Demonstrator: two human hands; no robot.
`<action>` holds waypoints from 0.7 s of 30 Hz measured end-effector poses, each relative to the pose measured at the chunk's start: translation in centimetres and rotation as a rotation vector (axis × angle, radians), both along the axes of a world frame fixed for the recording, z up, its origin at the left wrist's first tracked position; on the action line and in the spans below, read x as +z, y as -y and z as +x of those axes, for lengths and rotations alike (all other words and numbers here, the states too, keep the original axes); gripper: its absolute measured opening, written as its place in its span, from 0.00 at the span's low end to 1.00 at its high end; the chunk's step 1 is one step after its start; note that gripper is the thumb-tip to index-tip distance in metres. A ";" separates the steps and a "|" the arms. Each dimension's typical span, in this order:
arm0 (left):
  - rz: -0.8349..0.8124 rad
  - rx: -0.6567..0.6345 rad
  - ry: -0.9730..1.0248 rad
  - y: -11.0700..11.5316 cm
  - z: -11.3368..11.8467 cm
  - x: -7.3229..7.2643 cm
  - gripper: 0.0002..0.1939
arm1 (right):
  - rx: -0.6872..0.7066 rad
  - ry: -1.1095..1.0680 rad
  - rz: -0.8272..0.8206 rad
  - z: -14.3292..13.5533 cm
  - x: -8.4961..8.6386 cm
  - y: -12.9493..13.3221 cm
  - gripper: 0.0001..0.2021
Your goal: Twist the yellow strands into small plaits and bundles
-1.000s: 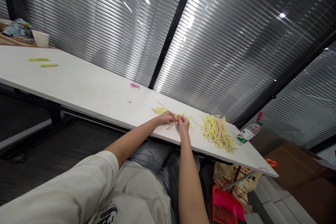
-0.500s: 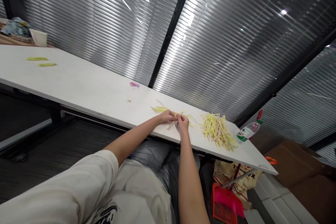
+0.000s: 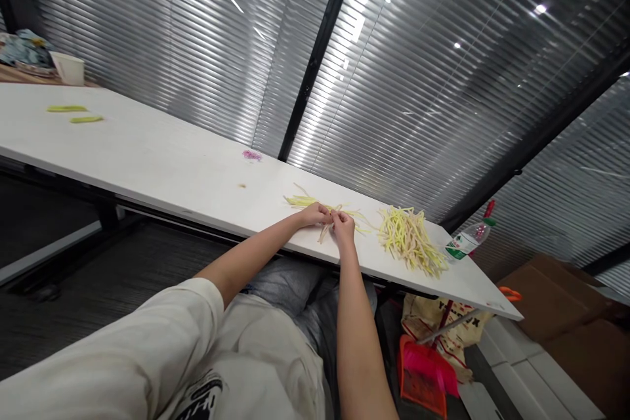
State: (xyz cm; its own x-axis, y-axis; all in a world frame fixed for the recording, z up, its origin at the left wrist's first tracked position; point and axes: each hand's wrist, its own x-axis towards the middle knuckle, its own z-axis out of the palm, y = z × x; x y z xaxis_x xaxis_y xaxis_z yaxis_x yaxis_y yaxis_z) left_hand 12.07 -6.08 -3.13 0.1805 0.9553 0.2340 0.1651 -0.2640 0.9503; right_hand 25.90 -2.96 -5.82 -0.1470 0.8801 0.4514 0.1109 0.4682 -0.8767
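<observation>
L hand (image 3: pixel 315 214) & R hand (image 3: pixel 344 226): fingers pinched tight on pale strips (image 3: pixel 323 233), tips v. close tog

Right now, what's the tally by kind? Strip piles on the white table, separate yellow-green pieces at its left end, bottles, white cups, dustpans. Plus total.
Strip piles: 2 (strips too tangled to count singly)
Yellow-green pieces: 2
Bottle: 1
White cup: 1
Dustpan: 1
Total: 7
</observation>
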 end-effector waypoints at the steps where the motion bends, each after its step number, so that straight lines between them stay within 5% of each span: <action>1: -0.001 -0.003 0.005 -0.1 0.0 -0.1 0.10 | -0.001 0.001 -0.003 0.0 0.0 0.0 0.18; 21: -0.004 -0.016 0.042 0.4 0.0 0.2 0.10 | -0.025 0.014 0.011 -0.2 0.3 0.5 0.18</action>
